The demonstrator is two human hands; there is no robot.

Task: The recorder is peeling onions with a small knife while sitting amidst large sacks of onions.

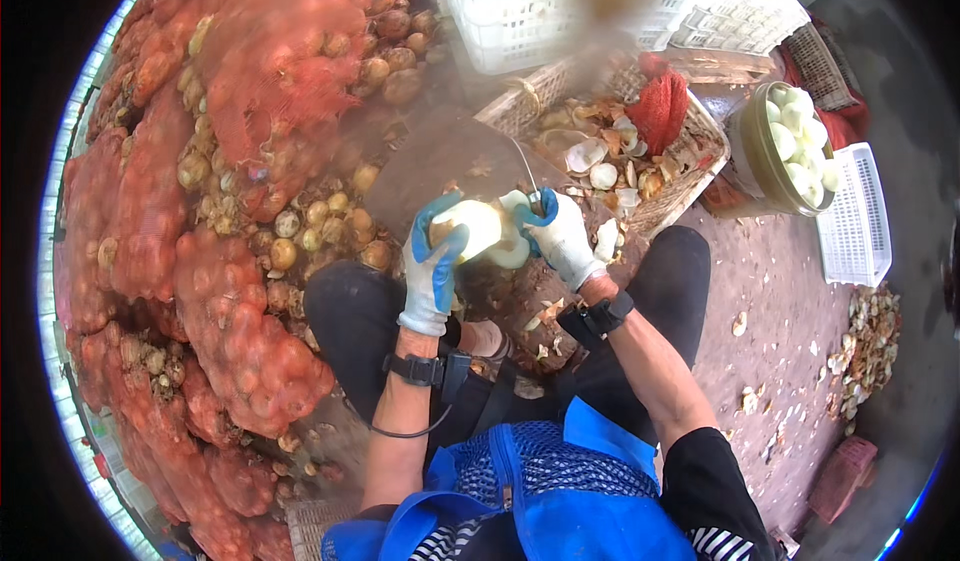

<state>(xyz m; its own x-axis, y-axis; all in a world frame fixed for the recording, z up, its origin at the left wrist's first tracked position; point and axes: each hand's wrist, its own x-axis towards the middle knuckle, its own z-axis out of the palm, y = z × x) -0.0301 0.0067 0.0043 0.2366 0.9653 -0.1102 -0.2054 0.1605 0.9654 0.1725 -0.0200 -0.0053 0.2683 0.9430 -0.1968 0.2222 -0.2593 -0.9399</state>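
Note:
My left hand (437, 261), in a white glove with blue-coated fingers, grips a pale, mostly peeled onion (480, 227) between thumb and fingers. Close by on the right is my right hand (559, 231), gloved alike, its fingers curled around what looks like a thin-bladed knife (527, 165); the handle is mostly hidden. A loose, pale onion layer (511, 250) hangs between the onion and my right fingers. Both hands are above the ground between my bent knees.
Red mesh sacks of onions (240, 336) are heaped at left, with loose onions (322, 223) beside them. Ahead, a wicker basket (679, 197) holds peelings and red netting. White plastic crates (510, 25) stand behind. Peeled onions fill a bucket (765, 122) beside a white basket (855, 216).

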